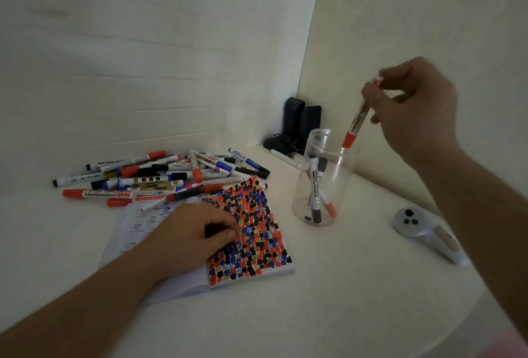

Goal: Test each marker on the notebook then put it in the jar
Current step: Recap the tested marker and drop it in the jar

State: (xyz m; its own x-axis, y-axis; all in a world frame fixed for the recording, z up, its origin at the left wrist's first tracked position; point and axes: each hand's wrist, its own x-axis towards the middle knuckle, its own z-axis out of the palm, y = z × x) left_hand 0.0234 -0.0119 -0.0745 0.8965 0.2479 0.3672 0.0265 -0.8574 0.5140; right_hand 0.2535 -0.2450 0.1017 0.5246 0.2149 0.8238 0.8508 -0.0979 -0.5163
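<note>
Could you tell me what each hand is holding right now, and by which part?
The right hand pinches a red-capped marker by its upper end, cap down over the jar. The left hand holds nothing; it rests on the notebook.

free: I see bare table (328, 315) front of jar (323, 180) | blocked: marker pile (160, 177) rear-left, controller (428, 232) right, speakers (303, 123) corner
</note>
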